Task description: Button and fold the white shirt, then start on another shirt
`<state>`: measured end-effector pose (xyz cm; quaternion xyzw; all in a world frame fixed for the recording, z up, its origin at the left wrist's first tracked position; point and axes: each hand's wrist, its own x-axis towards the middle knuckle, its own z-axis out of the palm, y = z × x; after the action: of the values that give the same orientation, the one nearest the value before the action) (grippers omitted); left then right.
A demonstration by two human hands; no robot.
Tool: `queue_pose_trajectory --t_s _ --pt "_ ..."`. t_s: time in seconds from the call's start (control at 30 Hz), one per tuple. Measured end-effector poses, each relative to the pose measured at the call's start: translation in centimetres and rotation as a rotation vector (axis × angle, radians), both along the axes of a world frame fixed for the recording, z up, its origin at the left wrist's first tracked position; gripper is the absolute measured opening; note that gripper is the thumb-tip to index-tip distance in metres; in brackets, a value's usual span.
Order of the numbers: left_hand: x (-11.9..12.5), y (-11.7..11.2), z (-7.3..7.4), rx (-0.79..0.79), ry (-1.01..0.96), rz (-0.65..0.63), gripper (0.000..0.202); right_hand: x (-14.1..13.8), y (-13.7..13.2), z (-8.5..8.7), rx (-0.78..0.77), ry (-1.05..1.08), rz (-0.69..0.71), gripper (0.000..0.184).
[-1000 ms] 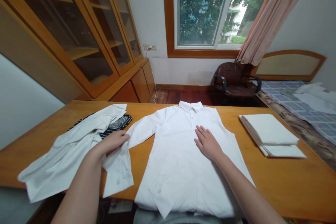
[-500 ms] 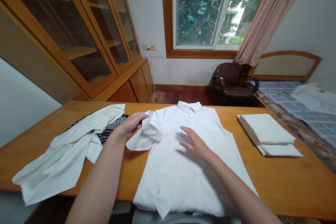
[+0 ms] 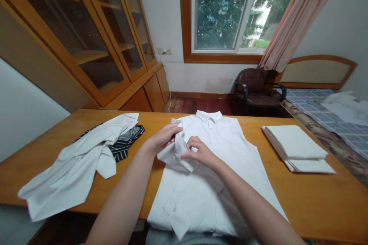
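A white collared shirt (image 3: 227,164) lies front up on the wooden table, its collar at the far edge and its hem at the near edge. My left hand (image 3: 166,137) is closed on the shirt's left-side sleeve, which is bunched and lifted off the table. Close beside it, my right hand (image 3: 201,152) has its thumb and fingers curled around the inner part of the same sleeve. A pointed shirt tail or cuff with a button rests folded over the body near the hem.
At the left, another white garment (image 3: 71,172) lies rumpled over a black-and-white striped cloth (image 3: 122,145). A stack of folded white clothes (image 3: 296,143) sits on the right of the table (image 3: 324,206). Beyond stand a brown armchair (image 3: 253,84), a bed and a glass-fronted cabinet (image 3: 94,38).
My left hand has brought the sleeve rightward, over the shirt's body. My right hand has moved slightly left and its spread fingers have closed on the sleeve.
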<state>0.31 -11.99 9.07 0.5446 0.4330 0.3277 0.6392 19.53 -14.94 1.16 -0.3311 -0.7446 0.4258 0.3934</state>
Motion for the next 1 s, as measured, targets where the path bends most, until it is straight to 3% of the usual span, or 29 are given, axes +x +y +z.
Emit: queue_pose_trajectory --t_s 0.13,0.27,0.37,0.43,0.5,0.6,0.67,0.8,0.9,1.0 --pt "0.7 0.0 -1.6 0.08 -0.035 0.045 0.036 1.8 -0.7 1.6 -0.138 0.201 0.056 0.045" --pt "1.1 -0.3 -3.6 0.204 0.012 0.206 0.04 3.9 -0.6 3.5 -0.262 0.432 -0.101 0.039" --pt "1.3 -1.4 -4.7 0.412 0.196 0.238 0.037 5.1 -0.3 5.0 -0.375 0.574 -0.226 0.037" --pt "1.5 -2.3 -5.3 0.581 0.311 0.116 0.037 5.6 -0.2 6.1 -0.411 0.629 -0.266 0.037" --pt "1.9 -3.3 -5.8 0.7 0.394 -0.088 0.035 5.9 -0.2 7.2 -0.404 0.657 -0.263 0.04" --pt "2.9 -4.2 -6.7 0.726 0.529 -0.358 0.019 6.2 -0.5 8.4 -0.364 0.672 -0.224 0.053" --pt "3.6 -4.4 -7.4 0.7 0.613 -0.415 0.022 6.5 -0.7 8.8 -0.338 0.667 -0.218 0.06" --pt "4.5 -3.8 -9.2 0.736 0.789 -0.264 0.045 7.5 -1.4 8.9 -0.297 0.596 -0.257 0.069" --pt "4.6 -2.8 -10.5 0.749 0.88 -0.11 0.053 8.7 -1.9 8.9 -0.263 0.55 -0.305 0.074" --pt "4.5 -2.1 -11.6 0.748 0.928 -0.059 0.056 10.2 -2.2 8.8 -0.229 0.525 -0.357 0.073"
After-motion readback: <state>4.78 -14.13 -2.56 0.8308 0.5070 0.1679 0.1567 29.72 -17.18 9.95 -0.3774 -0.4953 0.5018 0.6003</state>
